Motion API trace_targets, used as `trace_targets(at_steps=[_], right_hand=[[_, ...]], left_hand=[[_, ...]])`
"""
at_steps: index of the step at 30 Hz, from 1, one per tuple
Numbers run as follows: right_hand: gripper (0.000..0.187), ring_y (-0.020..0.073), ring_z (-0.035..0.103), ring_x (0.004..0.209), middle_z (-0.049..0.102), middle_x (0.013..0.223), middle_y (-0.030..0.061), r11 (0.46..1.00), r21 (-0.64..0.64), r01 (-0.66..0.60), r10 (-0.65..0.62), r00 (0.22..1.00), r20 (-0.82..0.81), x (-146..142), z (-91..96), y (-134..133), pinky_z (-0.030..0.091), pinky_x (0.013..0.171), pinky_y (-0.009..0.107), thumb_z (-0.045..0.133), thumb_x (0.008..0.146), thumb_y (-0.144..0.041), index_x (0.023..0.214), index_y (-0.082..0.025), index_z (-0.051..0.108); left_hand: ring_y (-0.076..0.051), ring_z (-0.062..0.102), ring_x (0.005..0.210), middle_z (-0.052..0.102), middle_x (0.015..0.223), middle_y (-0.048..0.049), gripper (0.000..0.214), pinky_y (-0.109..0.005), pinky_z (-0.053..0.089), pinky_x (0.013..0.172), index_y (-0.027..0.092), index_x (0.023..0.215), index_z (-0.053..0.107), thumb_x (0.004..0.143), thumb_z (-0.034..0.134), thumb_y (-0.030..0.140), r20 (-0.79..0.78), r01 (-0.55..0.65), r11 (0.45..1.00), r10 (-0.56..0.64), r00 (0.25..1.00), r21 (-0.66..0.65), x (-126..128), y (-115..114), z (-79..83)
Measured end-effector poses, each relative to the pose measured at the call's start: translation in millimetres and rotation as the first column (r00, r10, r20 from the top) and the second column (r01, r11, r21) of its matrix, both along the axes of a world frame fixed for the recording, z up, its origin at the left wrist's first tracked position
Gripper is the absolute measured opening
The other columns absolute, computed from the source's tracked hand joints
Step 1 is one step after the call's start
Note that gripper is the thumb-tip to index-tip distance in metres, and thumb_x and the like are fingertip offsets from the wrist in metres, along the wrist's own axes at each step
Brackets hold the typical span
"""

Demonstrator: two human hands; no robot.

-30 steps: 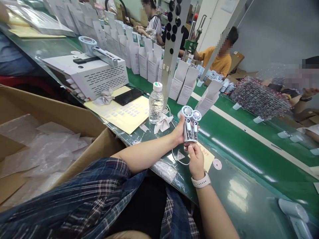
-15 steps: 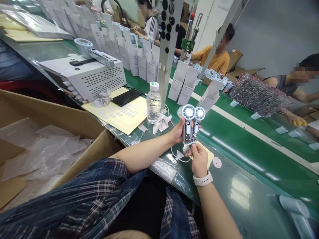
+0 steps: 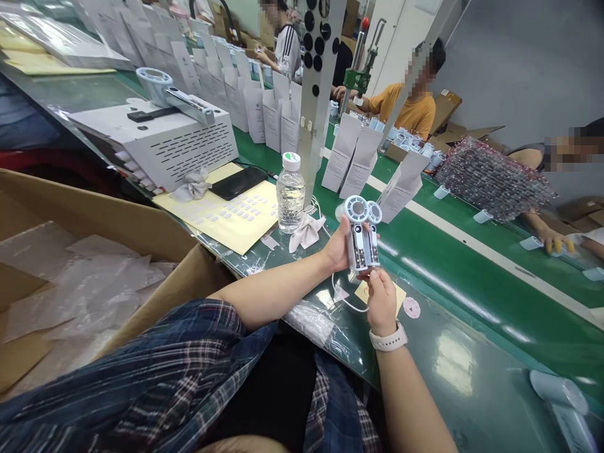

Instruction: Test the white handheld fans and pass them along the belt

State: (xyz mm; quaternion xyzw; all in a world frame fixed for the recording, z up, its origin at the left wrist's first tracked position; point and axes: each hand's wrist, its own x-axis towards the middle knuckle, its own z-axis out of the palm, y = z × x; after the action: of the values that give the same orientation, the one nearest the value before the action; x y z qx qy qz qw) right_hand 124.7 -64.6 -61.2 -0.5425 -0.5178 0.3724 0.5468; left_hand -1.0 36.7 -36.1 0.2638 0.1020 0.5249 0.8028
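Observation:
Two light-blue handheld fans stand side by side in my hands: the left fan (image 3: 357, 236) and the right fan (image 3: 373, 236). Their round heads point up, and their handles have shiny fronts with a small dark round display. My left hand (image 3: 338, 246) is closed around the handles from the left side. At the bottom ends of the handles, my right hand (image 3: 381, 292) pinches with thumb and fingers; exactly what lies between the fingertips is partly hidden. A white cable (image 3: 346, 302) loops on the table and runs behind my right hand.
A water bottle (image 3: 290, 195), a crumpled cloth (image 3: 306, 231) and a phone (image 3: 240, 183) lie left of the fans. White boxes (image 3: 401, 185) stand on the green conveyor (image 3: 434, 251). Another fan (image 3: 561, 393) lies at the lower right. A carton (image 3: 189, 277) of plastic bags is left. Co-workers sit opposite.
The fans have turned slightly in my hands, and the right one sits partly behind the left. Their hubs look darker than before. My right hand has shifted slightly right.

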Motion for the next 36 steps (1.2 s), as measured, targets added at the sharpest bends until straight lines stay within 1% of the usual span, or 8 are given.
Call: trace_targets(at_steps=[5,7,10,13,16,22,28,36], right_hand=[[0.031,0.0286,0.054,0.124,0.063,0.127,0.0125,0.964,0.115,0.241,-0.256,0.955,0.148,20,2.2,7,0.037,0.110,0.049,0.058,0.088,-0.047,0.101,-0.021,0.067],[0.042,0.0283,0.052,0.129,0.060,0.135,0.0117,0.978,0.050,0.204,-0.208,0.974,0.090,27,0.3,10,0.039,0.110,0.049,0.059,0.086,-0.048,0.120,-0.022,0.062],[0.044,0.0262,0.064,0.109,0.070,0.118,0.0083,0.998,-0.054,0.021,-0.027,0.993,-0.111,32,-0.5,11,0.052,0.091,0.042,0.065,0.083,-0.051,0.117,-0.023,0.063],[0.045,0.0222,0.066,0.087,0.071,0.097,0.0049,0.995,-0.046,0.088,-0.096,0.967,-0.235,35,4.9,10,0.054,0.075,0.036,0.078,0.072,-0.049,0.104,-0.021,0.063],[0.051,0.0186,0.065,0.082,0.069,0.098,0.0017,0.978,-0.015,0.206,-0.199,0.924,-0.327,37,12.8,9,0.054,0.072,0.034,0.085,0.067,-0.043,0.105,-0.024,0.057],[0.051,0.0143,0.060,0.075,0.063,0.093,-0.0023,0.985,-0.034,0.171,-0.170,0.905,-0.389,36,15.2,10,0.055,0.074,0.033,0.087,0.065,-0.040,0.105,-0.026,0.058],[0.043,0.0140,0.061,0.070,0.064,0.080,-0.0034,0.985,-0.048,0.166,-0.172,0.914,-0.367,34,11.8,10,0.052,0.070,0.031,0.086,0.065,-0.044,0.090,-0.022,0.058],[0.041,0.0146,0.062,0.069,0.067,0.087,-0.0023,0.991,-0.022,0.129,-0.129,0.937,-0.326,31,12.1,8,0.053,0.072,0.034,0.081,0.072,-0.043,0.097,-0.024,0.053]], left_hand=[[-0.027,0.070,0.091,0.073,0.091,-0.0104,0.053,-0.039,0.055,0.083,0.014,0.091,0.066,0.061,0.082,0.055,-0.102,0.070,0.997,-0.072,0.992,-0.022,0,0,-3.9],[-0.025,0.069,0.091,0.073,0.095,-0.0097,0.055,-0.038,0.053,0.085,0.014,0.098,0.067,0.059,0.086,0.048,-0.182,0.134,0.989,-0.120,0.976,0.064,2,-8,-5.5],[-0.027,0.065,0.108,0.072,0.107,-0.0109,0.057,-0.039,0.047,0.098,0.015,0.102,0.070,0.057,0.092,0.043,-0.356,0.186,0.946,-0.083,0.931,0.267,5,-19,-7.2],[-0.031,0.055,0.128,0.069,0.119,-0.0122,0.061,-0.039,0.038,0.108,0.015,0.101,0.073,0.057,0.092,0.053,-0.411,0.160,0.911,0.011,0.911,0.379,7,-18,-9.3],[-0.028,0.066,0.111,0.072,0.107,-0.0105,0.069,-0.041,0.047,0.096,0.018,0.106,0.066,0.063,0.081,0.069,-0.347,0.135,0.959,-0.041,0.937,0.250,10,-11,-13.9],[-0.017,0.067,0.073,0.068,0.085,-0.0034,0.064,-0.033,0.054,0.071,0.019,0.098,0.054,0.069,0.076,0.071,-0.299,0.136,0.990,-0.142,0.944,-0.040,11,-9,-14.5],[-0.014,0.064,0.074,0.062,0.090,0.0012,0.059,-0.029,0.050,0.068,0.020,0.101,0.049,0.060,0.087,0.036,-0.260,0.216,0.972,-0.186,0.948,0.092,3,-18,-0.1],[-0.013,0.063,0.074,0.060,0.090,0.0007,0.053,-0.029,0.047,0.068,0.019,0.101,0.049,0.058,0.080,0.023,-0.302,0.233,0.965,-0.188,0.934,0.119,1,-20,4.5]])
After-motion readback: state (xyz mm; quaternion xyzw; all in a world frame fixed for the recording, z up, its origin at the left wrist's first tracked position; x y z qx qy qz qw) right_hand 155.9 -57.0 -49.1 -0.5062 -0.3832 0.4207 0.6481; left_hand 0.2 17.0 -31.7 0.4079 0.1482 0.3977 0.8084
